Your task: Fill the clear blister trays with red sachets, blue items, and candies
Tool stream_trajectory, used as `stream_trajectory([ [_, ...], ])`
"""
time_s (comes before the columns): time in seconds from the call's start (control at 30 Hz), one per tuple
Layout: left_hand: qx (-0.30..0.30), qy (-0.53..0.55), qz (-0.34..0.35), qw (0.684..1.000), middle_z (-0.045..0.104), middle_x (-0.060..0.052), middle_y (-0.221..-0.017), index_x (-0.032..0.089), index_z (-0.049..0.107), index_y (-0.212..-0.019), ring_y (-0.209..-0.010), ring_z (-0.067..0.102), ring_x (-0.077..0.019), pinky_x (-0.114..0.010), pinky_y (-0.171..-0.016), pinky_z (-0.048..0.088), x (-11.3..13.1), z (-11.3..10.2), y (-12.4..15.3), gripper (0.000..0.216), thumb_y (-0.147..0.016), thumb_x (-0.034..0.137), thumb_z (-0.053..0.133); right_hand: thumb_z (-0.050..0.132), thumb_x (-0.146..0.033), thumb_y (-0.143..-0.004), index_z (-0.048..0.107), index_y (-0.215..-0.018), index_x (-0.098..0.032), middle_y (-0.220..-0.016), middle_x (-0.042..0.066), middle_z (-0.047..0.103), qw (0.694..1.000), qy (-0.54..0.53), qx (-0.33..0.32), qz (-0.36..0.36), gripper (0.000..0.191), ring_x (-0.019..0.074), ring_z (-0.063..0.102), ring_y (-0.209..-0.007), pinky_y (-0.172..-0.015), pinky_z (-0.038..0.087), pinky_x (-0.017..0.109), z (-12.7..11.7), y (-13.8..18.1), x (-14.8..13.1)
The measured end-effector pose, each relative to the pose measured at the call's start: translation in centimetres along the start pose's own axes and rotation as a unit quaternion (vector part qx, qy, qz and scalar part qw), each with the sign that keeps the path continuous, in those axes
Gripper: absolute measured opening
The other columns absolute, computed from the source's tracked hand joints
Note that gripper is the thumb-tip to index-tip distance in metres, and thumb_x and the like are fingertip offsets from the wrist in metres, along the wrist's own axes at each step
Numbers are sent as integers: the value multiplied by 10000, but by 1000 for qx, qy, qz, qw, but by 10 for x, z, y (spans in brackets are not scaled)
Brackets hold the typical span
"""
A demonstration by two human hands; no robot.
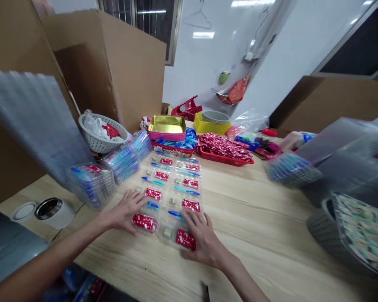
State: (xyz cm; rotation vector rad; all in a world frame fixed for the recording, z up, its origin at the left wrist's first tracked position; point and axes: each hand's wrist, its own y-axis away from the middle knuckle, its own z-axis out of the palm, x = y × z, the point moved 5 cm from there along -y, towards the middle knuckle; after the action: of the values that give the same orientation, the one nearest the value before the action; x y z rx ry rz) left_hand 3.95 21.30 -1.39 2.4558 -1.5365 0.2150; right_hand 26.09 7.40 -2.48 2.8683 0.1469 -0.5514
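Observation:
Two columns of clear plastic blister trays [161,213] lie on the table, each compartment holding a blue pen [153,181], a red polka-dot packet [190,205] and a small pale eraser-like block [168,233]. At the near left corner of the trays is my left hand [127,212], its fingers spread over the edge beside a red packet. My right hand [204,237] rests at the near right corner, fingers apart and thumb low by the nearest packet. Both hands seem to touch the plastic without lifting it. The right fingertips partly cover a pen.
Stacked filled trays [93,184] stand left, near a white cup [55,212] and a grey basket [101,133]. Behind are a gold-lined tin [166,124], blue pens [189,140] and a red tray [229,160] of packets. Another basket [324,226] stands right. Cardboard boxes [135,71] rise behind.

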Motion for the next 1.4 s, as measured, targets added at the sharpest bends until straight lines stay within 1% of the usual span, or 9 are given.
stream_trajectory([
  [0.33,-90,33,-7,995,370,-190,-1393,236,208,-1445,-1275,327,-439,-657,-1046,172,37,23,13,1215,-443,694,719,745,-626,-517,261,-1463,-256,-1449,165,358,996,-65,-62,-24,1125,414,283,-1324,-1088,106,604,-1,32,6],
  [0.5,-76,62,21,995,372,-196,-1420,233,230,-1444,-1289,323,-452,-677,-1053,159,41,20,7,1214,-443,735,699,646,-564,-728,340,-1428,-242,-1450,145,369,995,-87,50,-26,829,336,313,-1333,-1081,242,521,-30,-12,29],
  [0.6,-16,75,23,997,364,-176,-1442,243,250,-1434,-1306,323,-422,-626,-1065,217,25,3,-12,1100,-536,718,673,696,-470,-698,312,-1440,-217,-1470,160,334,994,-51,100,-17,873,336,279,-1352,-1080,247,509,-38,-50,45],
  [0.7,52,29,-32,998,390,-171,-1426,218,326,-1389,-1327,317,-372,-560,-1071,256,-5,-15,-46,896,-648,564,692,744,-491,-613,272,-1454,-209,-1484,176,302,998,-5,59,-9,1006,352,259,-1358,-1084,203,523,-37,-78,53],
  [0.83,28,-31,-64,997,403,-193,-1397,199,423,-1303,-1322,314,-391,-575,-1064,240,-34,-14,-87,921,-515,498,794,797,-485,-490,294,-1444,-186,-1436,219,351,999,42,18,14,1119,397,298,-1315,-1048,206,539,-34,-91,56],
  [1.0,6,-31,-47,998,434,-182,-1323,220,393,-1307,-1253,372,-400,-614,-1035,224,-38,1,-94,1002,-455,600,759,787,-493,-434,277,-1448,-114,-1404,249,355,998,51,-30,8,1197,404,313,-1285,-1035,225,514,-24,-85,53],
  [1.1,3,-33,-23,999,465,-154,-1260,219,375,-1315,-1177,424,-380,-568,-1009,276,-33,2,-89,1057,-386,495,799,767,-444,-444,265,-1455,-146,-1375,209,400,999,42,-31,-3,1167,372,376,-1229,-1027,243,494,-27,-79,52],
  [1.27,30,-46,-6,998,479,-107,-1218,236,387,-1292,-1120,438,-343,-517,-994,299,-31,-27,-99,1045,-351,408,808,764,-419,-467,260,-1460,-176,-1387,190,388,999,37,22,-15,1140,373,338,-1258,-1040,223,501,-52,-82,65],
  [1.4,58,-62,-21,996,443,-136,-1295,218,349,-1337,-1190,394,-358,-539,-1016,267,-46,-52,-137,1029,-428,417,788,769,-439,-490,258,-1457,-173,-1398,197,373,994,54,91,-10,1126,372,309,-1287,-1058,200,514,-78,-112,90],
])
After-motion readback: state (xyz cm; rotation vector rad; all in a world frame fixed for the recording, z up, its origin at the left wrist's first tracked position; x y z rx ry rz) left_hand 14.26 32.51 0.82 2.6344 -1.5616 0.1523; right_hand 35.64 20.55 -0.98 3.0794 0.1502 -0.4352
